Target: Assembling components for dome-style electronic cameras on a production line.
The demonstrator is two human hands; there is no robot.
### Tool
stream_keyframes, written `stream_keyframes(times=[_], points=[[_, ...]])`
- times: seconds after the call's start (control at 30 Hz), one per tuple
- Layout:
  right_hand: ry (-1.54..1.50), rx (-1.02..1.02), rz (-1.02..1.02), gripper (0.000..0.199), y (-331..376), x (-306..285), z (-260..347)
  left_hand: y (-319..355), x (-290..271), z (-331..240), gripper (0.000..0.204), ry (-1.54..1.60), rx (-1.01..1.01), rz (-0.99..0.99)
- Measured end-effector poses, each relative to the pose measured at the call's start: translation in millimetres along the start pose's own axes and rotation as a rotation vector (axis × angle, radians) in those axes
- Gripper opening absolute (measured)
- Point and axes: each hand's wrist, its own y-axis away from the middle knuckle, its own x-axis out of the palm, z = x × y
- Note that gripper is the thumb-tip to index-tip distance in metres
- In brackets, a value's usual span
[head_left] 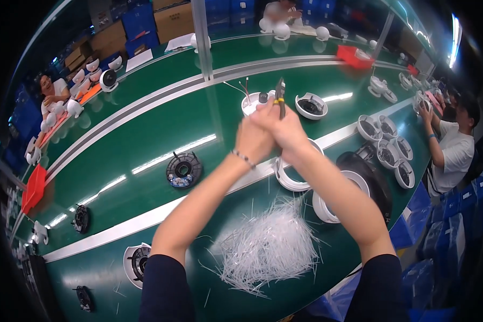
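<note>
My right hand (290,129) grips a pair of small cutting pliers (280,95) with yellow and black handles, tips pointing up. My left hand (254,138) presses against the right one, its fingers closed around something I cannot make out. Both hands are raised above the green belt, in front of a white round camera base (254,102) with loose wires sticking up. A beaded bracelet (243,158) circles my left wrist.
A heap of clipped white cable ties (268,247) lies near the front edge. White ring housings (290,180) and dome shells (386,145) sit to the right, a black round part (183,170) at left. Other people work at both sides and beyond the green conveyor (145,134).
</note>
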Motion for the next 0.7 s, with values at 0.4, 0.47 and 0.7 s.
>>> stream_keyframes(times=[0.4,0.47,0.7], points=[[1.568,-0.014,0.200,0.031,-71.8,-61.3,6.0,-105.0,53.5,138.7,0.011,-0.265,0.169,-0.021],[1.659,0.016,0.106,0.033,-81.2,-65.7,-4.9,-117.0,53.1,138.8,0.012,-0.137,0.162,-0.081],[1.737,0.013,-0.035,0.031,-96.6,-59.5,-18.9,-121.2,52.7,129.8,0.016,0.018,0.033,-0.039]])
